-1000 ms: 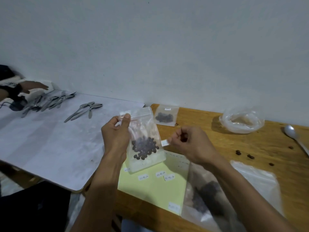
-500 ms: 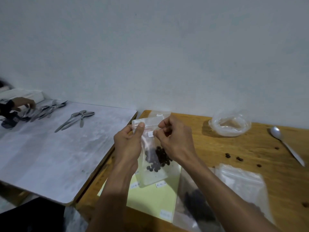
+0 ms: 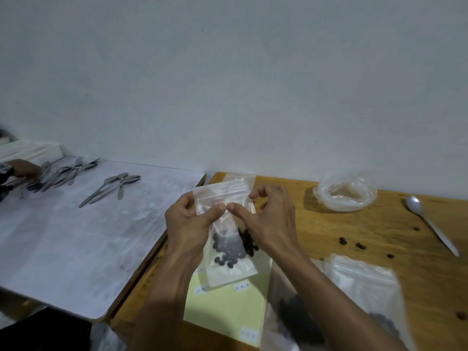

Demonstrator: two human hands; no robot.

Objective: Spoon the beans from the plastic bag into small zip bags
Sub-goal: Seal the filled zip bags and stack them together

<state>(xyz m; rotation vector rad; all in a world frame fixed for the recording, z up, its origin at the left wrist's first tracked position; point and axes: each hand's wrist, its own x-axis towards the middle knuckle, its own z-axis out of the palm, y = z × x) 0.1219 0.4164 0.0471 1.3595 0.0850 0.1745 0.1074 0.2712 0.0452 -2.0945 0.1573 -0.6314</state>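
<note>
A small clear zip bag point(image 3: 229, 249) with dark beans in its lower half is held upright above the wooden table point(image 3: 354, 249). My left hand point(image 3: 188, 226) pinches its left side under the zip strip. My right hand point(image 3: 272, 219) pinches its right side, and both thumbs meet on the front. A large plastic bag point(image 3: 362, 297) with dark beans lies flat at the lower right. A metal spoon point(image 3: 430, 224) lies at the far right. Another small zip bag point(image 3: 240, 177) lies behind, mostly hidden.
A yellow sheet point(image 3: 228, 307) with small white labels lies under my hands. A rolled-down clear bag point(image 3: 345, 195) sits by the wall. Loose beans point(image 3: 350, 243) dot the wood. On the white table point(image 3: 76, 236) to the left lie several spoons point(image 3: 114, 187), with another person's hand point(image 3: 22, 168).
My right hand moved in with the small white label and now pinches the bag beside my left hand. The bag came lower and to the right, in front of the other small bag.
</note>
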